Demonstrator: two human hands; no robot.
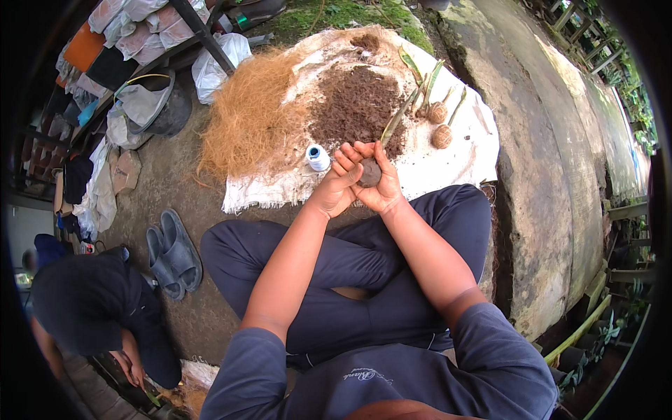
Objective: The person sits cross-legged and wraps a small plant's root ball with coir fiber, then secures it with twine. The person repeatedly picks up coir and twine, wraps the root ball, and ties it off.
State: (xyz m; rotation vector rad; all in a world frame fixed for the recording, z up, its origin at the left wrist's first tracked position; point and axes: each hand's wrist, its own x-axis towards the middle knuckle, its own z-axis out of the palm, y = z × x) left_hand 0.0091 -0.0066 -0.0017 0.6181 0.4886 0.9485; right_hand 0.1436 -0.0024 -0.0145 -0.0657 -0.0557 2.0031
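Both my hands cup a round ball of dark soil (369, 173) above the near edge of a white woven sack sheet (262, 193). My left hand (340, 181) presses its palm side and fingers against the ball's left. On the other side my right hand (387, 181) wraps it, the fingers bent around. A green leaf cutting (395, 123) rises from beside my right fingertips; where its base ends is hidden. Just left of my hands stands a spool of white thread (317, 158). Behind them spreads a heap of loose dark soil (352, 105).
Brown coconut fibre (252, 115) is piled at the sheet's left. Two fibre-wrapped balls with leaves (441, 136) lie at its right. Grey slide sandals (173, 254) rest on the ground left of my knee. A co-worker (89, 310) bends over at lower left. A black bucket (176, 107) stands farther back.
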